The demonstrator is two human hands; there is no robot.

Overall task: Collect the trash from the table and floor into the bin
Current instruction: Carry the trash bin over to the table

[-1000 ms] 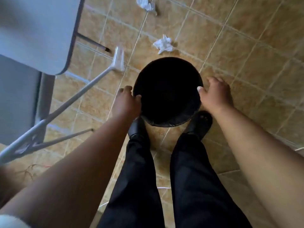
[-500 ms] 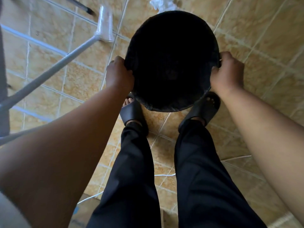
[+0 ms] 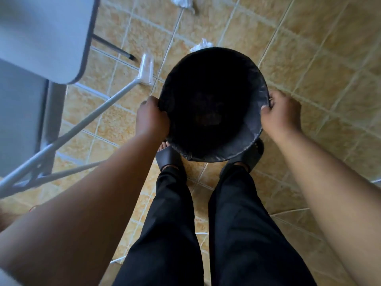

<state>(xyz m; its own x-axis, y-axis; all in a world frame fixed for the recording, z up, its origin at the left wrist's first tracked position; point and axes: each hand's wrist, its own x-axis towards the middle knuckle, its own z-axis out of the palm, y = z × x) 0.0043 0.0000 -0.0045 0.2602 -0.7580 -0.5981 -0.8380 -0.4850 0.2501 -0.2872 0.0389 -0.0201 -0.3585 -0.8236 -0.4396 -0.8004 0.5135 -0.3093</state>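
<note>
A round black bin (image 3: 243,149) lined with a dark bag is held over the tiled floor, above my feet. My left hand (image 3: 151,118) grips its left rim and my right hand (image 3: 279,114) grips its right rim. Its inside is too dark to make out. A crumpled white paper (image 3: 201,46) lies on the floor just beyond the bin's far edge, partly hidden by it. Another white crumpled piece (image 3: 181,2) lies farther off at the top edge of the view.
A grey-white folding table (image 3: 41,34) fills the upper left, with its white metal legs (image 3: 86,120) slanting across the floor to a foot near the bin. My legs in black trousers and dark sandals (image 3: 169,157) stand below the bin. Tan tiles stretch to the right.
Both hands went from resting on the bin's sides to gripping its rim. The bin appears larger and nearer, and the view has tilted back to show the table.
</note>
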